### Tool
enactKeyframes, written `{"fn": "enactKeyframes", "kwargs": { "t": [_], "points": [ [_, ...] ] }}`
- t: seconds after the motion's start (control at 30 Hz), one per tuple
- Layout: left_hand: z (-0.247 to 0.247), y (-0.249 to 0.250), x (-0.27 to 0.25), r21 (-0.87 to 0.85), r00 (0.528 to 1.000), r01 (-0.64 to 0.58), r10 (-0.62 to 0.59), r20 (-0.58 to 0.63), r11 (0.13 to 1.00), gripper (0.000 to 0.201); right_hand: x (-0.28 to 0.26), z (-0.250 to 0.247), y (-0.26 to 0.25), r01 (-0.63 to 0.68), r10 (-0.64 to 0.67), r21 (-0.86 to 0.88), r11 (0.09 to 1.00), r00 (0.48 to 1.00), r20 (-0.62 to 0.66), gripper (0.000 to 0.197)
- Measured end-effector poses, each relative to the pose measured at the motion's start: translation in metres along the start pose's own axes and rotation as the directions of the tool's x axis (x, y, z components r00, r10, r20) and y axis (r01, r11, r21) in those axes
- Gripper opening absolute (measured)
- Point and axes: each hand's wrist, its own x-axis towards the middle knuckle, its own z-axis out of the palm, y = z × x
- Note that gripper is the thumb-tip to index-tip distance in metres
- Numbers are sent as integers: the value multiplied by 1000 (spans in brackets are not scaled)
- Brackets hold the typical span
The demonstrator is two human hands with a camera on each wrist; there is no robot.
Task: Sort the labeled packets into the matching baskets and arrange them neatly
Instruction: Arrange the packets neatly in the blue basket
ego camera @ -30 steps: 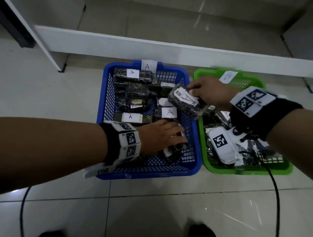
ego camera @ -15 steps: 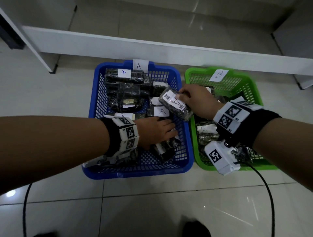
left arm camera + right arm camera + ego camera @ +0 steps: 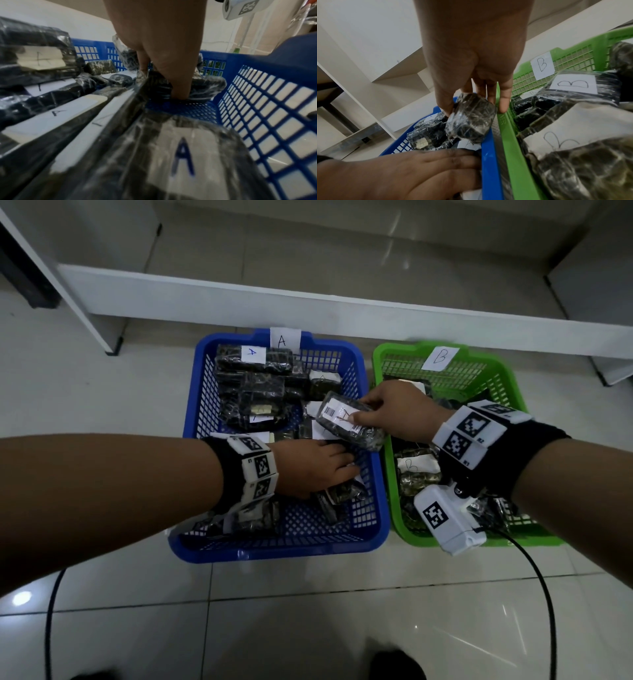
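Blue basket (image 3: 191,419): moulded plastic lattice, smooth, slightly glossy. Green basket (image 3: 510,385): same plastic lattice. Packets (image 3: 253,364): dark, wrapped in crinkled shiny clear film, matt white paper labels. Floor tiles (image 3: 308,628): polished, reflective. Wrist bands (image 3: 534,446): black matt cloth.

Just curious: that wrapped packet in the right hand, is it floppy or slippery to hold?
Probably fairly stiff: the packet keeps its blocky shape while the right hand holds it by one end. Its shiny, crinkled wrap may be a bit slippery.
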Motion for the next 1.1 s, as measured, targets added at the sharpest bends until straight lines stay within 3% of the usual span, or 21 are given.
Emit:
{"fn": "enactKeyframes", "kwargs": {
  "t": [0.13, 0.27, 0.5, 0.87, 1.0, 1.1],
  "points": [
    [0, -5, -3, -65, 1000, -20, 21, 14, 998, 79, 0, 2, -3, 3, -3, -4, 1000, 1000, 16, 29],
    [-1, -5, -10, -132, 998, -56, 58, 9, 990, 70, 4, 4, 2, -1, 1, -6, 1000, 1000, 4, 34],
    [-6, -8, -1, -29, 993, -77, 79, 88, 997, 78, 5, 6, -2, 1, -1, -1, 1000, 1000, -21, 33],
    [-3, 1, 1, 40, 990, -101, 96, 99, 994, 82, 5, 6, -1, 21, -21, -9, 1000, 1000, -14, 25],
    [-8, -6, -6, -31, 992, -116, 118, 43, 993, 75, 3, 5, 0, 33, -33, 8, 999, 999, -26, 25],
    [-10, -14, -26, -160, 993, -102, 91, -78, 982, 74, 3, 6, 3, 39, -39, 25, 999, 999, -21, 24]
  ]
}}
